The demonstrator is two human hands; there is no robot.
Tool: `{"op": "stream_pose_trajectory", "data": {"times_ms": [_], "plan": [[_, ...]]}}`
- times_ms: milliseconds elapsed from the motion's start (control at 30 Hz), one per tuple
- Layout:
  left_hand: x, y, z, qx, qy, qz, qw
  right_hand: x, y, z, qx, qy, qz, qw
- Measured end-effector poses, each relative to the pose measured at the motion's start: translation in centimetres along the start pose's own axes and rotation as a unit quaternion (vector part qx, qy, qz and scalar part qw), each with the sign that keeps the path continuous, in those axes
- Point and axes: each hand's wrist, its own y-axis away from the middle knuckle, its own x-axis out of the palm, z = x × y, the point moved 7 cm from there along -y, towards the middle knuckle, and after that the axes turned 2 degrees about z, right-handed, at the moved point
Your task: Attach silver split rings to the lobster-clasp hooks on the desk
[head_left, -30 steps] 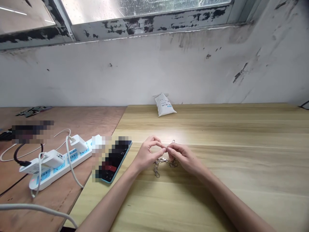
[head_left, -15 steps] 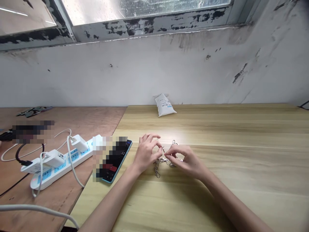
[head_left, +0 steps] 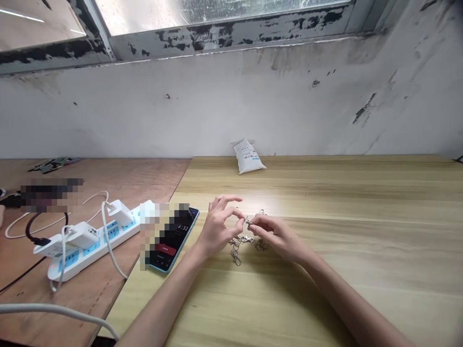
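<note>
Between my two hands is a small silver lobster clasp (head_left: 248, 221). My right hand (head_left: 278, 234) pinches it between thumb and forefinger. The thumb and forefinger of my left hand (head_left: 219, 226) meet at the clasp's left end in a pinch, while the other fingers are raised. Below the fingertips, more silver lobster clasps (head_left: 246, 239) with rings lie in a loose group on the wooden tabletop. One clasp (head_left: 236, 260) sits nearest to me, and part of the group is hidden by my right hand.
A phone (head_left: 168, 246) with its screen lit lies left of my left hand. Farther left, a white power strip (head_left: 104, 241) holds plugged-in chargers and cables. A white labelled packet (head_left: 249, 158) stands at the back by the wall (head_left: 202, 120).
The clasp between my fingertips has risen slightly and shows more clearly. My right fingers have moved slightly up and right, and my left forefinger and thumb remain pinched.
</note>
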Motion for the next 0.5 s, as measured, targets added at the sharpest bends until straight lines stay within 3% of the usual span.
{"op": "stream_pose_trajectory", "data": {"times_ms": [133,233,367,500], "plan": [[0.4,0.0,0.9,-0.047,0.035,0.025,0.998,-2.3,0.4,0.6,-0.077,0.167,-0.101,0.978],[1.7,0.2,1.5,-0.064,0.047,0.069,0.994,-2.2,0.9,1.4,-0.137,0.272,-0.148,0.941],[2.4,0.5,2.0,-0.056,0.025,0.096,0.993,0.6,1.1,2.9,-0.205,0.327,-0.118,0.915],[1.8,0.4,2.6,-0.054,-0.038,0.087,0.994,1.4,0.9,2.9,-0.208,0.299,-0.090,0.927]]}}
